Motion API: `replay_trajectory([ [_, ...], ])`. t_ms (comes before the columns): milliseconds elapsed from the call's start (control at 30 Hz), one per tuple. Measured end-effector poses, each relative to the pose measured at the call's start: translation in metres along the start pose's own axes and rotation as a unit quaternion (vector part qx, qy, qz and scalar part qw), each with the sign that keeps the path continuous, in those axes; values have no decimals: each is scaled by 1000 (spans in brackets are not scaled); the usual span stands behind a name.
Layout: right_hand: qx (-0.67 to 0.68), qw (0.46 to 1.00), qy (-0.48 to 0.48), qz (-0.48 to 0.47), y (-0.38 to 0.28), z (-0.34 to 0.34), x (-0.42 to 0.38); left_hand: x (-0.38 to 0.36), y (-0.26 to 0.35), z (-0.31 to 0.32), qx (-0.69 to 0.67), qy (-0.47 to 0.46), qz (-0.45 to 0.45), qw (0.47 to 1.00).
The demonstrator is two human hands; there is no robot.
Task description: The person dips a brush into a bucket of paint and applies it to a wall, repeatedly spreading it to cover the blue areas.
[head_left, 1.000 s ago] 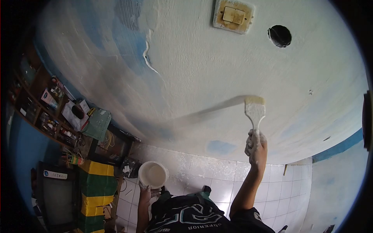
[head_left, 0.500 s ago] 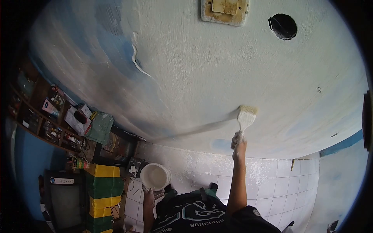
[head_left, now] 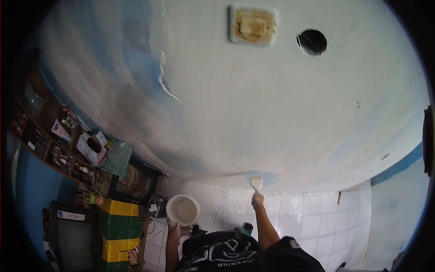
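My right hand (head_left: 258, 200) is closed round the handle of a paintbrush (head_left: 256, 182). The brush's bristles are at the low part of the wall (head_left: 244, 113), over a blue patch near the floor. My left hand (head_left: 177, 227) grips the near side of a white bucket (head_left: 183, 210) at the lower left. The bucket's inside looks whitish; how much it holds cannot be told. White coating covers much of the wall, with blue and grey areas at the left.
A switch plate (head_left: 253, 25) and a round dark hole (head_left: 312, 42) are high on the wall. At left stand a wooden shelf (head_left: 50, 136) with small items, a television (head_left: 74, 240) and a yellow-green cloth (head_left: 120, 226). White spatters mark the tiled floor (head_left: 312, 213).
My right hand and the brush have moved down the wall and to the left. The view has tilted slightly, so the switch plate shows whole. My left hand still has the bucket.
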State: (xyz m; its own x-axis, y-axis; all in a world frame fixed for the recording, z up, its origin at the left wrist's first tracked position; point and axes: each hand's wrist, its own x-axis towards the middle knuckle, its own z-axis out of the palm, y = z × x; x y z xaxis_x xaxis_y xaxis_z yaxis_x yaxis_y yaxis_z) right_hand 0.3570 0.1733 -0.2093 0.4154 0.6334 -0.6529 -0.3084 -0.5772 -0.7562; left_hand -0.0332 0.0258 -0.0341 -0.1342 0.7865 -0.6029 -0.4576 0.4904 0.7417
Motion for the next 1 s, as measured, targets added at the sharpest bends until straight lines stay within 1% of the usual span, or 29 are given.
replay_trajectory([
  [33, -8, 1000, 18, -10, -8, -1, -15, -5, -1, 0, -1, 10, 10, 1000],
  [100, -2, 1000, -15, -12, -60, -9, -73, -11, 6, 8, -7, 29, 14, 999],
  [167, 5, 994, -31, -109, -111, -13, -122, -23, 10, 14, -8, 48, -10, 999],
  [200, 8, 987, -36, -155, -141, -13, -145, -24, 10, 15, -5, 42, -4, 999],
  [267, 45, 956, -96, -273, -207, -12, -192, -25, 14, 20, 2, 44, -12, 999],
  [300, 67, 932, -124, -334, -241, -8, -218, -26, 16, 21, 7, 47, -16, 999],
  [333, 76, 918, -148, -361, -270, -5, -237, -25, 16, 20, 7, 35, -17, 999],
  [400, 63, 893, -149, -419, -321, 4, -270, -17, 15, 17, 11, 9, -18, 1000],
  [467, 83, 866, -188, -455, -361, 17, -289, -8, 15, 15, 15, -6, 6, 1000],
  [500, 86, 881, -162, -437, -376, 29, -301, -8, 15, 16, 17, -12, 16, 1000],
  [533, 78, 883, -178, -428, -387, 35, -304, -13, 22, 21, 14, -14, 15, 1000],
  [633, 126, 876, -249, -392, -369, 61, -244, -11, 21, 19, 7, 2, 22, 1000],
  [700, 122, 901, -213, -358, -333, 72, -209, -13, 23, 20, 1, 29, 8, 1000],
  [767, 127, 922, -201, -306, -299, 69, -187, -20, 19, 23, -2, 55, -3, 998],
  [833, 119, 930, -185, -295, -263, 71, -167, -24, 20, 25, 10, 71, -1, 997],
  [867, 83, 942, -154, -287, -227, 70, -138, -24, 19, 23, 11, 65, -8, 998],
  [967, 45, 955, -138, -258, -178, 62, -101, -25, 13, 20, 25, 42, -18, 999],
  [1000, 19, 958, -116, -261, -148, 62, -76, -23, 11, 19, 38, 38, -13, 998],
])
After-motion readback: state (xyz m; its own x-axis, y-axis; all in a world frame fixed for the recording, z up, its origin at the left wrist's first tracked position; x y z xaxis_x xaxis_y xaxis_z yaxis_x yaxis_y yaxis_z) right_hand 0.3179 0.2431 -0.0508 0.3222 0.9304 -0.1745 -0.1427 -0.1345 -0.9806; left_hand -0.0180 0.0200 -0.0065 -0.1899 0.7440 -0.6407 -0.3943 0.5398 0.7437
